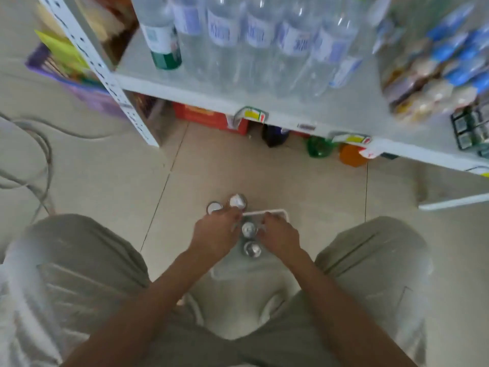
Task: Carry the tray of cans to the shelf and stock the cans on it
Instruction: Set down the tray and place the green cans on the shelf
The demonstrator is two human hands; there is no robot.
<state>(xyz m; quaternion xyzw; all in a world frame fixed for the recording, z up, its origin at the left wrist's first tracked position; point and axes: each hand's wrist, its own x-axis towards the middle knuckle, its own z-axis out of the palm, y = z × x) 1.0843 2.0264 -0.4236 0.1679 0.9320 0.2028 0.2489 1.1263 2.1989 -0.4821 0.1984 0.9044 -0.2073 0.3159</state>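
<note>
The person stands over a white tray [280, 213] that sits low near the floor, in front of a white shelf [264, 112] already crowded with water bottles [264, 35]. Four cans show by their silver tops: two [227, 204] by the far left corner of the tray, apparently at or just outside its rim, and two more [250, 239] in a line between the hands. The left hand [215, 234] reaches down with its fingers curled near the far pair, though whether it is gripping a can or the tray edge cannot be told from here. The right hand [280, 234] rests at the tray's right side with fingers bent over, and its hold is equally unclear. The step in hand seems to be taking hold of the tray to lift it. To do it well, I would gather any stray cans inside the rim first, then grip opposite edges evenly and raise the tray level, since tall cans tip easily. The shelf looks full at the front, so a free spot should be chosen before lifting.
</note>
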